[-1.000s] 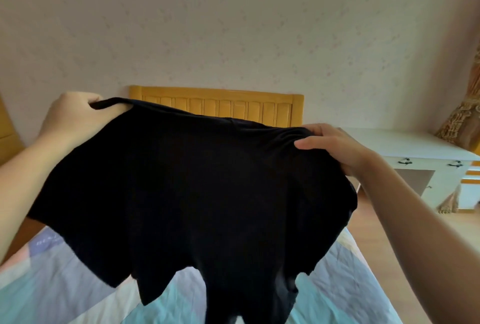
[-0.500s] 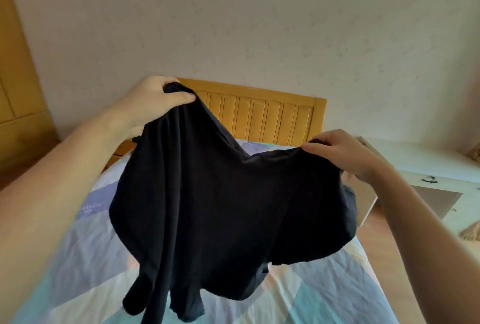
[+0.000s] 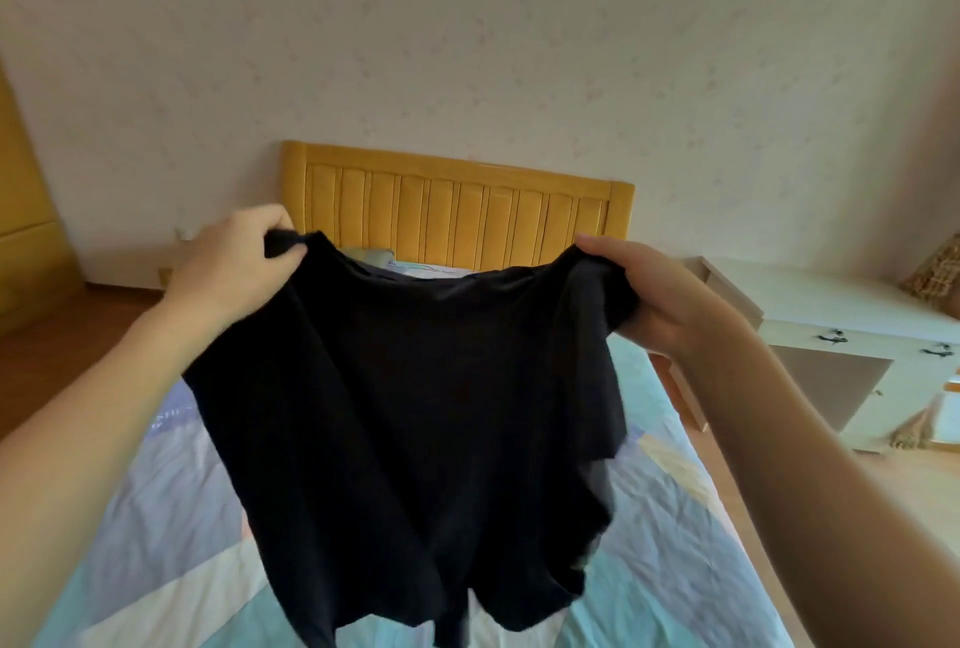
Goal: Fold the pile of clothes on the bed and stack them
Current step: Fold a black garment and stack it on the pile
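— Holding anything, were the hands?
— Yes. The left hand point(image 3: 236, 269) and the right hand point(image 3: 655, 299) each gripped a top corner of the black shirt point(image 3: 415, 413), which hung spread above the bed point(image 3: 156, 491).
— Any progress?
— No fold was made and no stack was visible; I judged nearly everything remained.

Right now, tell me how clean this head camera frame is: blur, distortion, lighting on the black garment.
Head view: wide-angle distortion bends the wall and leans the wardrobe at the edge; the left hand shows slight motion blur, the right hand looks sharper; the black garment reads almost flat black with little fold detail; soft daylight on the wooden headboard, no glare.
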